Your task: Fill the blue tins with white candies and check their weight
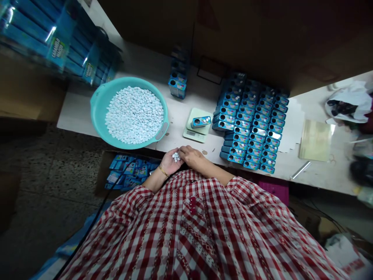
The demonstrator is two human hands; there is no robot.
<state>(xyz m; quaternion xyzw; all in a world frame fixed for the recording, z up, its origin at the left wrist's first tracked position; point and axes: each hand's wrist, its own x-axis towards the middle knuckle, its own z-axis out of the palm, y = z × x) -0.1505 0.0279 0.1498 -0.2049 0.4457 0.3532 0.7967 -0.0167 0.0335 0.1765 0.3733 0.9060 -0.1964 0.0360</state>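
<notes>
My left hand (169, 163) is palm up at the table's front edge, cupped around a small heap of white candies (176, 156). Against it lies my right hand (191, 156), its curled fingers touching the left palm beside the heap; whatever they pinch is hidden. Just beyond the hands, a blue candy tin (200, 121) lies on a pale kitchen scale (194, 136), a few white pieces on its top. To the left, a turquoise basin (96, 112) holds a great many of the same white candies (135, 114).
Several rows of blue tins (247, 124) stand right of the scale, some with candies on top. A short row of tins (177, 87) is behind. Blue packs (52, 42) are stacked at left; a box of blue packets (128, 171) sits below. A metal tube (300, 170) lies at right.
</notes>
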